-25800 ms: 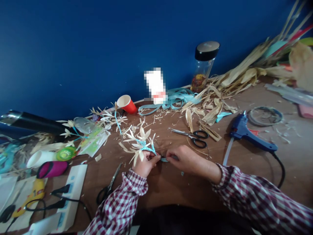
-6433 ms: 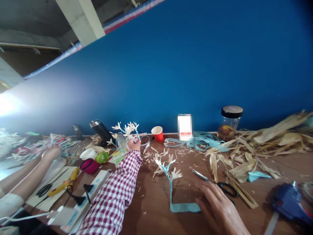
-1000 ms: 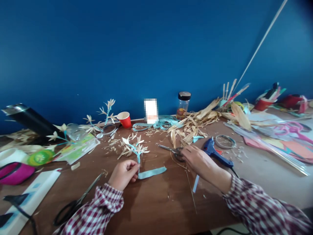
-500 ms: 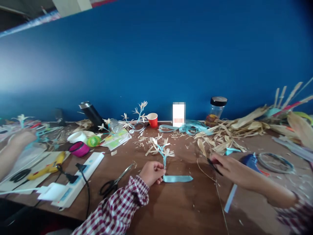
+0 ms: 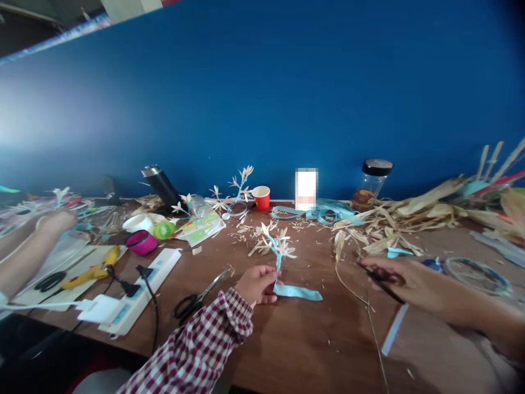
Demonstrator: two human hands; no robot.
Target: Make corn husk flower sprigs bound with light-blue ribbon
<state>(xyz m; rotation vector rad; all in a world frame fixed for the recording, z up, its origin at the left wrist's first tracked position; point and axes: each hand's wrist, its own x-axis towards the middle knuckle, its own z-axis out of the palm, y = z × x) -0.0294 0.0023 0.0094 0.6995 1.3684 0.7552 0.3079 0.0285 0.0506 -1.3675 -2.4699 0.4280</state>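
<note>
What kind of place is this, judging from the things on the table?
Probably a craft workshop table: dried husk strips lie in heaps, a yellow glue gun and scissors lie ready, and the left hand holds a husk-flower sprig.

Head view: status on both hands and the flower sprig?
Left hand pinches the flower sprig at its blue ribbon tail. Right hand closed on black-handled scissors, apart from the sprig. Second scissors lie beside the left hand.
</note>
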